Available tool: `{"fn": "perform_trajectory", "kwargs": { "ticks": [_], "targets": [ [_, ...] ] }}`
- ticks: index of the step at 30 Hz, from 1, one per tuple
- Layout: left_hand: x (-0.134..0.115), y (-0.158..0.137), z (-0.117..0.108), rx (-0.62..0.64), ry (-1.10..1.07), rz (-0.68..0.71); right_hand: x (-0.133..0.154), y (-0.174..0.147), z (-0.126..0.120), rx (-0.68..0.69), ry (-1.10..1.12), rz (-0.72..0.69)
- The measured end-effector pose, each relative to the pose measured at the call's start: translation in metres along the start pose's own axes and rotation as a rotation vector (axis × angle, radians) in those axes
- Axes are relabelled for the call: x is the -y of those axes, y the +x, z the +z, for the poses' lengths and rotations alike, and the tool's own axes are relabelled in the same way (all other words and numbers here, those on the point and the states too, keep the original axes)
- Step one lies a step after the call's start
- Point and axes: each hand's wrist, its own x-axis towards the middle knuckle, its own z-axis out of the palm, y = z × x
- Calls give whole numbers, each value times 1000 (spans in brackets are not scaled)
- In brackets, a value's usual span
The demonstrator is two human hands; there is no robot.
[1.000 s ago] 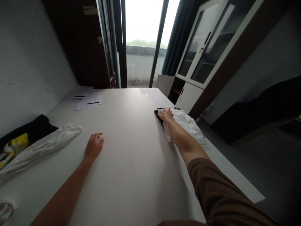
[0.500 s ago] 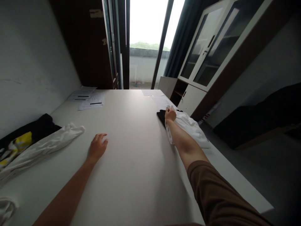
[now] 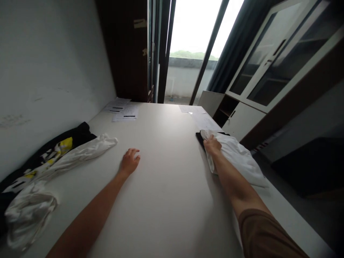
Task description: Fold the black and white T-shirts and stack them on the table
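On the right side of the white table (image 3: 166, 200) lies a folded white garment (image 3: 242, 157), partly over a black cloth (image 3: 200, 139). My right hand (image 3: 213, 144) is closed on the near left corner of this white garment, its fingertips partly hidden in the fabric. My left hand (image 3: 130, 160) is at the left-middle of the table, fingers loosely bent and apart, holding nothing. Left of it is a crumpled white garment (image 3: 88, 152), stretched beside a black garment with a yellow and white print (image 3: 66, 143).
Printed papers (image 3: 126, 111) lie at the table's far left, more sheets (image 3: 205, 120) at the far right. A wall (image 3: 53, 71) borders the left side. Beyond stand a dark cabinet (image 3: 123, 53), a glass door (image 3: 190, 43) and a white glass-fronted cabinet (image 3: 258, 68).
My view has turned left, so everything sits further right. The white garment's corner under my right hand looks lower and flatter. My left hand keeps its loose open pose.
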Motion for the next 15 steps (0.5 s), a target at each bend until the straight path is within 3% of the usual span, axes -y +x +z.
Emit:
{"fn": "perform_trajectory", "kwargs": {
  "ticks": [3,10,15],
  "targets": [
    [-2,0,-2,10,4,-15,-5,4,0,55,-32,20],
    [-2,-1,-2,30,-16,-34,-3,8,0,78,-34,-104],
    [9,5,-12,-74,-74,3,-11,-23,2,12,7,-240]
  ]
}}
